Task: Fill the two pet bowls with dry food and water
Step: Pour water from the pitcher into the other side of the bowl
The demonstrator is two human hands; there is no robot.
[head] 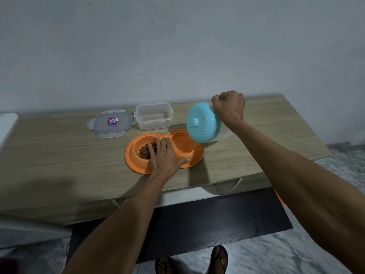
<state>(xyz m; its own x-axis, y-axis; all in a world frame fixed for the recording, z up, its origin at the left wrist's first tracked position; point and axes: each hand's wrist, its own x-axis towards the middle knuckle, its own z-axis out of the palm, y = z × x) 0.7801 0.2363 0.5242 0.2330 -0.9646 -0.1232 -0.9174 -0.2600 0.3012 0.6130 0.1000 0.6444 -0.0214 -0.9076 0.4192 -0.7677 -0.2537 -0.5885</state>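
- Left hand [165, 155] nearest: fingers straight, spread, pressing double bowl [132, 163] onto table [59, 155].
- Right hand [229, 107] fisted on tilted pitcher [203, 123], spout just above right compartment [180, 142]; kibble [144, 152] in left.
- Keep spout over that well.

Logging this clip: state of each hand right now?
Left hand: open, flat on the orange bowl.
Right hand: closed, holding the tilted jug.

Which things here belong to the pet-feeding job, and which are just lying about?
Job: orange plastic double pet bowl; brown dry kibble; clear jug with turquoise lid, pouring water; right hand holding it; left hand resting on the bowl; empty clear plastic tub; its clip-on lid.
Lying about: white object at the wooden table's left edge.
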